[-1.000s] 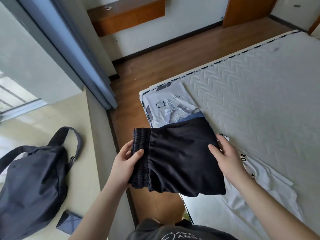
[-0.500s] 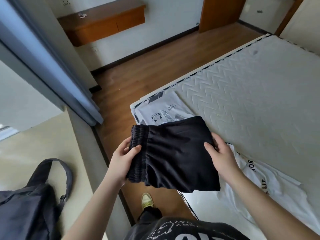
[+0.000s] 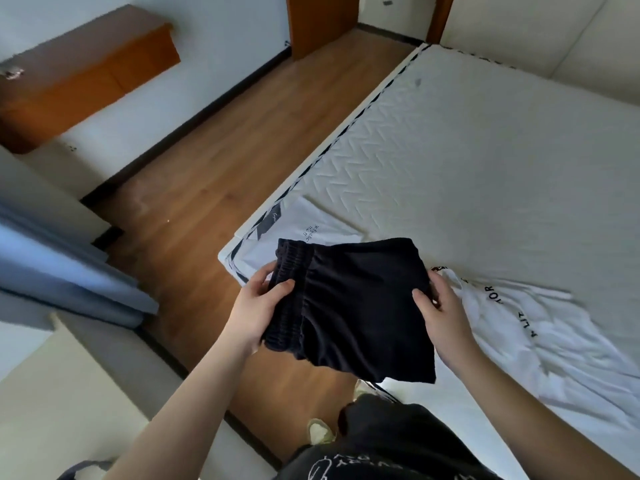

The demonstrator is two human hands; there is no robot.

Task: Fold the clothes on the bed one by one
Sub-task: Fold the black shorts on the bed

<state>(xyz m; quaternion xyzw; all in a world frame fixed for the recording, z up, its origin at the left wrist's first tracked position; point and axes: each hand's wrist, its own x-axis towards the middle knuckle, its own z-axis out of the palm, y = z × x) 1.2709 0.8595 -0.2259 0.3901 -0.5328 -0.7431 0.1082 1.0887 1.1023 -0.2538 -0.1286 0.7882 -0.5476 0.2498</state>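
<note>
Holding the folded black shorts in the air at the near corner of the bed, over its edge and partly over the wooden floor. Nearest to me: dark printed top at the bottom of the view, a pale shoe below it on the floor.

Left hand: thumb over the ribbed waistband, fingers curled beneath, clamped on that end. Right hand: pinching the opposite edge, thumb on top, fingers hidden under the cloth. So both hands are closed on the same garment, one at each end.

Handling judgement: light, soft, limp. The bottom edge sags between the hands and the layers look ready to slide apart. The waistband is the thickest, firmest part and the better hold; the far end needs support from beneath, or the fold may open when set down.

Just right of the right hand: an unfolded white T-shirt with black lettering, spread and wrinkled on the mattress; I take it as the next piece. Beyond the shorts, at the bed corner, a folded white garment with small print lies flat, partly hidden by them. I judge the shorts belong on or beside it.

Farther off: bare quilted mattress, blue curtain at left, wall-mounted wooden cabinet.
</note>
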